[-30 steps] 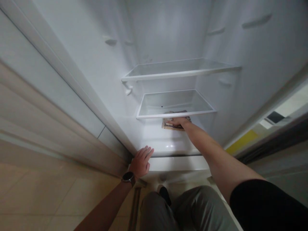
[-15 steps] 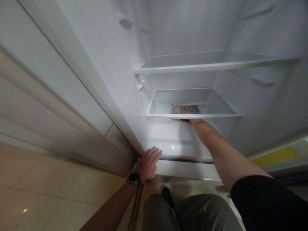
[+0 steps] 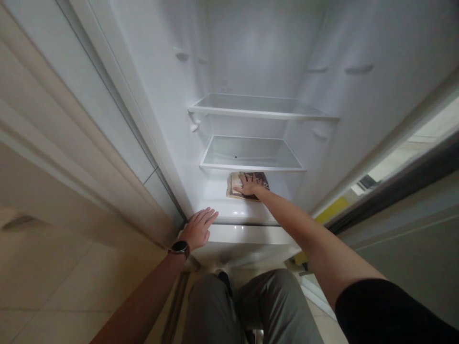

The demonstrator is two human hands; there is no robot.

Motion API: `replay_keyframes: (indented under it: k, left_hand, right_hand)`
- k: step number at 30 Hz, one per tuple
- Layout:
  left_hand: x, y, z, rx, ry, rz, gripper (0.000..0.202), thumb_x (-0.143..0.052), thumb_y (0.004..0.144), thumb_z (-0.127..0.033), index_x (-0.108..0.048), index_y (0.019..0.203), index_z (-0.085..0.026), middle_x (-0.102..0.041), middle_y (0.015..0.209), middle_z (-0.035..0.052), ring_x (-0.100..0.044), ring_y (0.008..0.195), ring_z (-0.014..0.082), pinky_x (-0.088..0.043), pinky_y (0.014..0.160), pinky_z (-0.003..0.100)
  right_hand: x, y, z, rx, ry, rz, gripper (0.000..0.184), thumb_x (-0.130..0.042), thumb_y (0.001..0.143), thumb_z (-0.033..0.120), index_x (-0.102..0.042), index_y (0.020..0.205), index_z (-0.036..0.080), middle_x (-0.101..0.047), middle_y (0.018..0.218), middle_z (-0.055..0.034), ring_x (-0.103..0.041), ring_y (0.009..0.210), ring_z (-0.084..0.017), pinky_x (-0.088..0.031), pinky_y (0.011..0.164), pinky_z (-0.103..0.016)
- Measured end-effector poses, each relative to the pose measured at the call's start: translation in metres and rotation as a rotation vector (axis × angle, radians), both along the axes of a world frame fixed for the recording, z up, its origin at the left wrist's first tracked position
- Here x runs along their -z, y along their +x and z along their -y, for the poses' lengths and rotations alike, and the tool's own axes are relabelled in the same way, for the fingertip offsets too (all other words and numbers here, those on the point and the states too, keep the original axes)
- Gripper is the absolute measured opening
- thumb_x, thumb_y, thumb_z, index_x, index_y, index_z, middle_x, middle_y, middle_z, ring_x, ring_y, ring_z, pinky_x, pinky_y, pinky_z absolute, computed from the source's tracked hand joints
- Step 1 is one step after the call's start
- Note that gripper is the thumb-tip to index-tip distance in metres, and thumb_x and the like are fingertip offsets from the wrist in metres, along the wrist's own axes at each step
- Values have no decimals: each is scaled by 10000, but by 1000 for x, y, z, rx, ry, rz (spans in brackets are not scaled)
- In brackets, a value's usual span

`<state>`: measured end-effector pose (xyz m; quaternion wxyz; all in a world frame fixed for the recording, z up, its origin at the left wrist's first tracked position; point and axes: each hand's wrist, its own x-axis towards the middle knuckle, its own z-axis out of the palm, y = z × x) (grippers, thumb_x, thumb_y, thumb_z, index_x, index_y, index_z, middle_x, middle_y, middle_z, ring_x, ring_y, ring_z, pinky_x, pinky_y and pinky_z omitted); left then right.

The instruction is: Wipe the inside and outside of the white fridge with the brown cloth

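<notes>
My right hand (image 3: 249, 184) lies spread, palm down, on a folded brown printed cloth (image 3: 234, 184) on the white floor of a fridge compartment. The cloth is flat and partly covered by the hand; its exact kind is hard to make out. My left hand (image 3: 198, 227), with a dark watch (image 3: 180, 247) on the wrist, rests with fingers stretched out on the fridge's front lower left edge. It holds nothing.
Two glass shelves, a lower one (image 3: 251, 153) and an upper one (image 3: 258, 105), sit above the cloth with white front rims. A cabinet panel (image 3: 89, 143) stands at the left. On the right is the open door side with a dark seal (image 3: 401, 181).
My right hand and the cloth have come forward from beneath the lower shelf toward the front of the fridge floor. My left hand stays at the edge while the view has shifted.
</notes>
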<state>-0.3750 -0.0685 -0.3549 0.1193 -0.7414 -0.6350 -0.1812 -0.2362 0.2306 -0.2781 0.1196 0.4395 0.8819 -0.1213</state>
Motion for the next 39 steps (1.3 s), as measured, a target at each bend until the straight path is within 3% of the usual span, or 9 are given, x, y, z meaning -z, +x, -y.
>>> replay_keyframes:
  k: [6, 12, 25, 32, 39]
  left_hand:
    - [-1, 1, -1, -9, 8, 23, 838, -521, 741, -74, -442, 1566, -199, -517, 1533, 116, -406, 1471, 298, -354, 1214, 514]
    - [-2, 2, -2, -11, 13, 16, 792, -502, 758, -67, -474, 1541, -181, -528, 1522, 116, -411, 1467, 291, -360, 1207, 507]
    - [-3, 2, -1, -14, 3, 17, 848, -512, 745, -68, -423, 1577, -204, -519, 1532, 107, -404, 1474, 293, -361, 1209, 519]
    - [-4, 3, 0, -14, -22, 4, 836, -523, 747, -85, -428, 1572, -180, -500, 1547, 116, -381, 1486, 299, -330, 1227, 521]
    - [-4, 4, 1, -16, -55, -28, 852, -531, 741, -115, -405, 1582, -166, -479, 1565, 124, -370, 1493, 316, -305, 1236, 541]
  right_hand:
    - [-4, 22, 57, -33, -57, 4, 934, -266, 911, 820, 0, 1664, 336, 145, 1723, -34, 130, 1565, -432, 2, 1172, -772]
    - [-3, 25, 78, -68, -69, 6, 938, -248, 906, 831, -35, 1667, 325, 118, 1726, -25, 148, 1546, -480, -9, 1141, -816]
    - [3, -5, 51, -29, -94, 73, 1010, -319, 847, 888, -18, 1658, 367, 200, 1708, -10, 147, 1554, -456, -5, 1151, -799]
    - [-5, -30, 29, -78, -116, 91, 1014, -341, 858, 871, 24, 1655, 362, 187, 1713, 1, 167, 1541, -479, -38, 1141, -810]
    - [-10, -62, 6, -68, -102, 54, 973, -341, 902, 825, 7, 1663, 328, 123, 1724, -73, 92, 1561, -464, -51, 1147, -803]
